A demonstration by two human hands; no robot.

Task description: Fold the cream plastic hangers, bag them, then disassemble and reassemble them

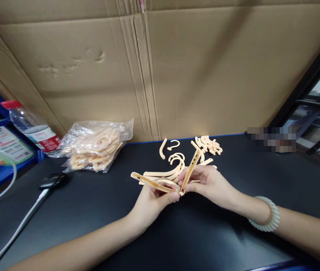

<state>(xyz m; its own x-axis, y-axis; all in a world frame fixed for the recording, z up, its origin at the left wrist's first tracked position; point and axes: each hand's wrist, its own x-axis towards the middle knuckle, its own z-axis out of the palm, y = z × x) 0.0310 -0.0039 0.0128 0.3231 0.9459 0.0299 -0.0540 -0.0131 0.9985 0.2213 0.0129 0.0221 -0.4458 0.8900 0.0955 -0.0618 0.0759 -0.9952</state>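
Forearms point(89, 246) inward, left hand point(150, 203) and right hand point(209, 184) close together around beige strips point(191, 169).

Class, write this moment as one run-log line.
left hand: holds beige strip | right hand: holds second strip | strips: lower ends together, V shape | beyond: loose hook, bagged pieces

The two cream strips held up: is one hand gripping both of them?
No, the left hand grips the flatter strip while the right hand grips the steeper strip.
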